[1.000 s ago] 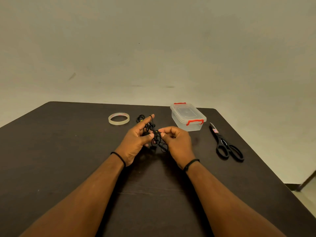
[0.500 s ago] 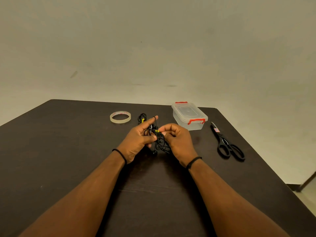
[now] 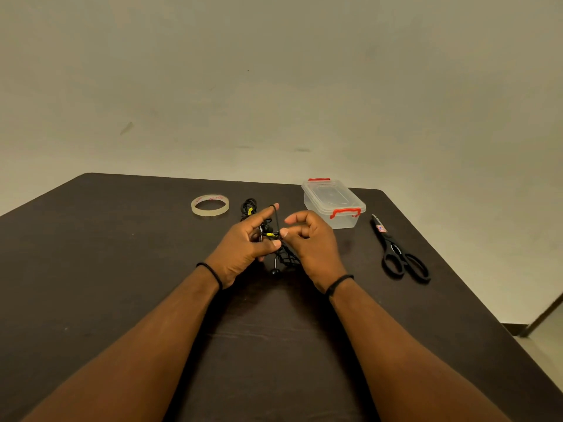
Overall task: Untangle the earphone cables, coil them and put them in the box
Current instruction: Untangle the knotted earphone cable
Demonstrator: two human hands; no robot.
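— Right, what are you holding?
— Your left hand (image 3: 243, 248) and right hand (image 3: 307, 239) are both pinching the tangled earphone cables (image 3: 275, 236) above the table (image 3: 122, 269).
— Anything crowding you?
— Tape roll (image 3: 210, 205), closed box (image 3: 333, 202) and scissors (image 3: 399, 254) are lying well clear.

Blk cables (image 3: 275, 236), red-clipped clr box (image 3: 333, 205)
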